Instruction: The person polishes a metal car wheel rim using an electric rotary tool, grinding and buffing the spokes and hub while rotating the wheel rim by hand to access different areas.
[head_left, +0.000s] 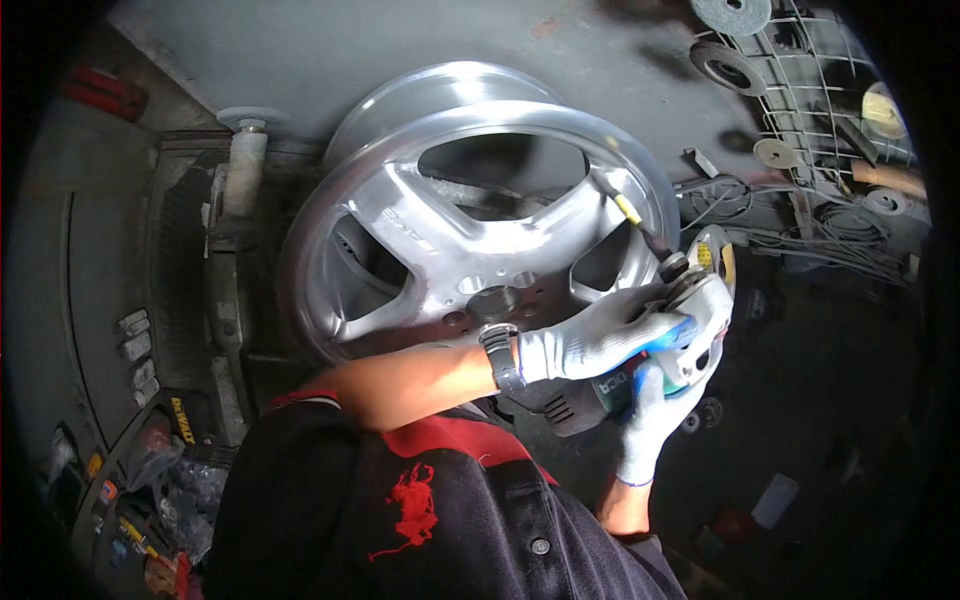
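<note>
A polished alloy wheel rim (500,235) with wide spokes is propped up in front of me. My left hand (600,340), in a white glove with blue fingertips and a watch at the wrist, closes over an angle grinder (565,410) marked DCA. From below, my right hand (660,405), gloved alike, wraps around the same tool near its metal head. A slim shaft with a yellow band (627,208) extends from the head to the rim's upper right spoke. Whether its tip touches the metal, I cannot tell.
A wire rack (810,90) at the upper right carries several abrasive discs. Coiled cables (840,225) lie below it. At left stands a pale cylinder with a disc on top (247,165). Bags and tools, with a DeWalt label (182,421), crowd the lower left.
</note>
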